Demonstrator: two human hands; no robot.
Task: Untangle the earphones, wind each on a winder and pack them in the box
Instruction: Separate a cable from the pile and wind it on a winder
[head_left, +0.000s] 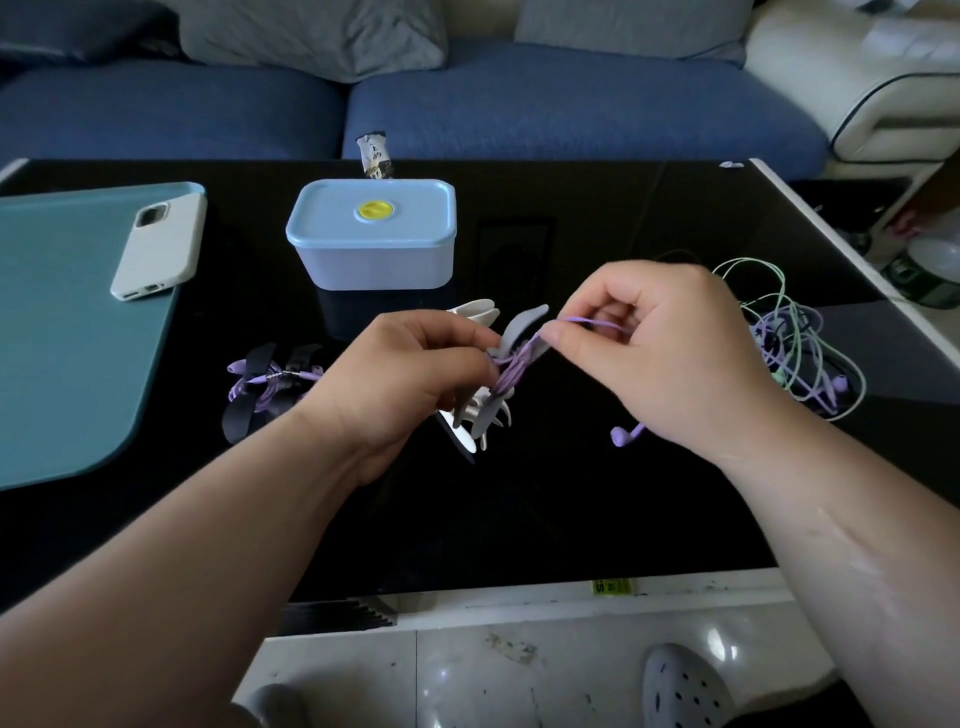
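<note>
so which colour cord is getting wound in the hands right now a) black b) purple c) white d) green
b: a purple cord runs from the grey winder held in the left hand to the pinch of the right hand.

On the left of the black glossy surface (571, 493) you see a teal mat (67, 364). A phone in a white case (158, 252) lies camera side up on its far right corner. A crumpled wrapper (375, 156) stands at the far edge. Beyond are a blue sofa (571, 109), grey cushions (311, 31) and a cream armchair (883, 88). A perforated slipper (680, 691) sits on the floor.
</note>
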